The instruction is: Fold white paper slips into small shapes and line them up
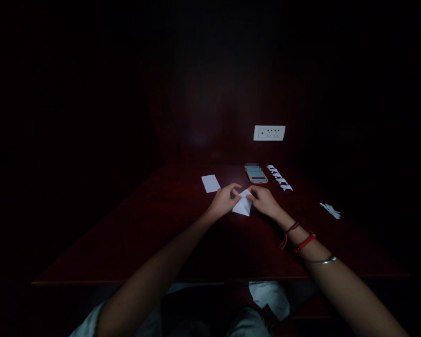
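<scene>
Visibly creased white paper (243, 207), pinched by the right grip (265, 201); left grip (223, 200) unclear.

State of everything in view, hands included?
Small white paper, creased, held
Left hand, fingers bent, at its left side
Right hand, pinching its upper right
White paper sheet, flat
Smartphone, face up, screen lit
Folded paper pieces, in a row
Narrow pale strips, bunched
Wall socket panel, nothing plugged in

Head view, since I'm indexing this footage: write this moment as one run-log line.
left hand: at creased paper | right hand: holding same paper | white sheet: on table | phone: on table, beyond hands
</scene>
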The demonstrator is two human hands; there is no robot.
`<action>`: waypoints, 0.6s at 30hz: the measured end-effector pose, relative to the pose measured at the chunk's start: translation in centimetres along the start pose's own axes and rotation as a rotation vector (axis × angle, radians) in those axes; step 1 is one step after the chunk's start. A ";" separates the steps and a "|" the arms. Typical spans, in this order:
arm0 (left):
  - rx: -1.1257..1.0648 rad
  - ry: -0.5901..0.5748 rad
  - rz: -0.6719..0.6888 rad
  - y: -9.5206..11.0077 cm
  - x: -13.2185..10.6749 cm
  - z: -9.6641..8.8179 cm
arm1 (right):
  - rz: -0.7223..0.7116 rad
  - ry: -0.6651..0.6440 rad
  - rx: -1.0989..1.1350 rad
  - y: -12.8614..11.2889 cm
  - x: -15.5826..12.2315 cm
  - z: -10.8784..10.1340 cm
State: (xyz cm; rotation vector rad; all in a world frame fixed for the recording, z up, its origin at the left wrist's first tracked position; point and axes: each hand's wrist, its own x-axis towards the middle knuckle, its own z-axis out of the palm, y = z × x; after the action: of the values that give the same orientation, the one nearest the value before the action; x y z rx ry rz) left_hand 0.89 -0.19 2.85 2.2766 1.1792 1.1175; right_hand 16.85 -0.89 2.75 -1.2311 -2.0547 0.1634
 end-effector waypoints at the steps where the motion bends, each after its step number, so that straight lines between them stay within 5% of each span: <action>1: 0.012 -0.007 0.007 0.1 0.0 -0.1 | -0.011 0.000 0.007 0.0 0.0 0.0; 7: 0.035 -0.066 0.039 0.0 0.0 -0.2 | -0.110 0.042 0.074 -0.4 -0.2 -0.1; 18: 0.064 -0.176 0.080 -0.3 0.0 -0.2 | -0.036 -0.022 0.077 -0.3 -0.2 -0.5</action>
State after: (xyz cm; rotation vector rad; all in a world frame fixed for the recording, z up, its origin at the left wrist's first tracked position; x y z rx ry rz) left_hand 0.56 -0.05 2.85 2.4333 1.0782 0.8971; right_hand 17.02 -1.35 3.18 -1.1493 -2.0683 0.2380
